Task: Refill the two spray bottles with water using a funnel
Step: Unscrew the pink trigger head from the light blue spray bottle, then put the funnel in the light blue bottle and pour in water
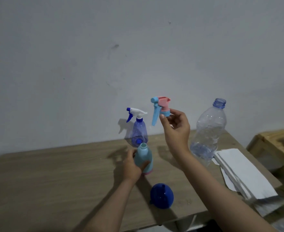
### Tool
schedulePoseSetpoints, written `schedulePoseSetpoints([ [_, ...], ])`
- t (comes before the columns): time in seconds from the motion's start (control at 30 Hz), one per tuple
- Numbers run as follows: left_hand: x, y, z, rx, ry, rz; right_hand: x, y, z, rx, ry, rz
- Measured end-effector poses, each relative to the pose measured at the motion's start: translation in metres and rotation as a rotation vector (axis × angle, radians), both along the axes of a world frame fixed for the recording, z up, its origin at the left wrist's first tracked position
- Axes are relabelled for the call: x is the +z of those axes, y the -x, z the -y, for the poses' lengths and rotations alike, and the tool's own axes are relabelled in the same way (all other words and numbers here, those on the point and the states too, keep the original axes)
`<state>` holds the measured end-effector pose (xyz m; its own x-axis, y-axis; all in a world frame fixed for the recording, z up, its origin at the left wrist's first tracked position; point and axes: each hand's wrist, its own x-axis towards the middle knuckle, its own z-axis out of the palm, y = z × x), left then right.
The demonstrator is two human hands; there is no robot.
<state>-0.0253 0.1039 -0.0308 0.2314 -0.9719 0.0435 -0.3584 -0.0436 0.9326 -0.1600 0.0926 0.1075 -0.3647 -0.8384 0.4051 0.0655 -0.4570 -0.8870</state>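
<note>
Fingers of the right hand pinch the pale blue collar of a pink and light blue plastic trigger sprayer head, thumb in front and fingertips behind, and hold it in the air above the table, its long blue trigger hanging down to the left. Below and to the left, the left hand grips an opaque light turquoise plastic spray bottle, thumb curled across its front and fingers wrapped round the far side; the bottle stands upright on the wood-grain brown table with its neck open and a pink band at its base. Just behind it stands a translucent blue-violet plastic spray bottle with a white and dark blue trigger head screwed on, close to the wall. Near the front edge of the table, just right of the left forearm, a dark blue plastic funnel lies mouth down with its spout pointing up. To the right of the right wrist stands a large clear crumpled plastic water bottle, uncapped, with some water in its lower part. Beside that bottle, toward the table's right end, lies a stack of folded white paper sheets. Beyond the table's right end is a light wooden piece of furniture.
</note>
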Motion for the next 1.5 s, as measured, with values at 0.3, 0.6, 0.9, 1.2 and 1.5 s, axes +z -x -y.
schedulePoseSetpoints([
  [0.3,0.007,0.000,-0.007,0.041,0.036,0.131,-0.121,0.050,-0.046,-0.180,-0.420,-0.158],
  [0.6,0.000,0.003,-0.003,0.042,-0.009,0.101,-0.180,0.060,-0.046,-0.156,-0.665,-0.445],
  [0.9,-0.009,0.002,0.001,0.038,-0.014,0.107,-0.184,0.067,-0.037,-0.182,-0.614,-0.657],
  [1.2,-0.014,-0.001,0.001,0.082,-0.022,0.137,-0.161,0.067,-0.057,0.481,-0.449,-1.164],
  [1.5,-0.007,0.003,-0.001,0.061,-0.011,0.118,-0.155,0.065,-0.052,0.553,-0.471,-1.261],
])
